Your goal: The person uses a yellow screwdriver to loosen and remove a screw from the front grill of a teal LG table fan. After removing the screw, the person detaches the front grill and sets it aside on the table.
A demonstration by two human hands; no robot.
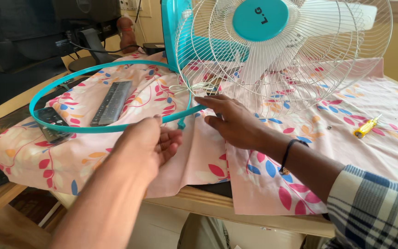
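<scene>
Nearest me, the left hand [146,143] hovers with fingers loosely curled, palm turned inward, gripping nothing that I can make out; it sits just at the near edge of the teal ring [70,127], at about six o'clock on that hoop, though whether it touches I cannot tell. At three o'clock from it, the right hand [233,120] lies flat and open, fingers stretched toward the spot where the ring meets the white wire fan guard [300,60], fingertips at the guard's lower rim. A dark cord band circles that wrist.

Inside the ring rest two remote controls: a long grey one [111,103] and, at eight o'clock from it, a shorter black one [51,123]. Everything lies on a pink floral cloth [263,184] spread over a wooden table [208,198]. The guard carries a round teal hub cap [260,18]. Well off at three o'clock lies a yellow screwdriver [366,127]. At eleven o'clock stands a dark monitor [24,27].
</scene>
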